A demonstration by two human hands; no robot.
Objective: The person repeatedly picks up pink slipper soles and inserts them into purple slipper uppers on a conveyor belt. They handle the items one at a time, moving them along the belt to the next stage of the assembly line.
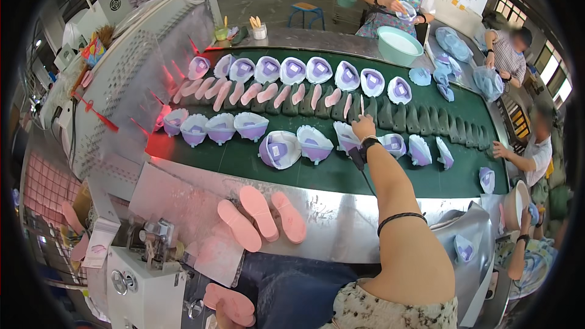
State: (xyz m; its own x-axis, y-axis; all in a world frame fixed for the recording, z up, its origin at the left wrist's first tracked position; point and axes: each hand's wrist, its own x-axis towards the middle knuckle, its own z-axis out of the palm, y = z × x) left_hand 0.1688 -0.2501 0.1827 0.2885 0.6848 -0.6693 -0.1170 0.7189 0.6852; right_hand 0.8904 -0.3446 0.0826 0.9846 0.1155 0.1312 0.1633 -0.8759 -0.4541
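My right hand point(364, 127) reaches far out over the green conveyor belt point(207, 161). Its fingers pinch a thin pink insole point(362, 106), seen nearly edge-on, above a row of dark green shoe lasts point(399, 116). Pink insoles point(250, 93) lie on the lasts to the left of this hand; those to its right are bare. At the lower edge, my left hand point(224, 318) is closed on a few pink insoles point(230, 302), its fingers partly hidden beneath them. Lilac and white shoe uppers point(281, 150) line both sides of the lasts.
Three pink insoles point(258, 212) rest on the metal ledge before me. A perforated machine housing point(122, 79) glowing red covers the belt's left end. Across the belt, a person handles an upper beside a pale green basin point(399, 45). Other people work on the right, one hand point(501, 150) at the belt.
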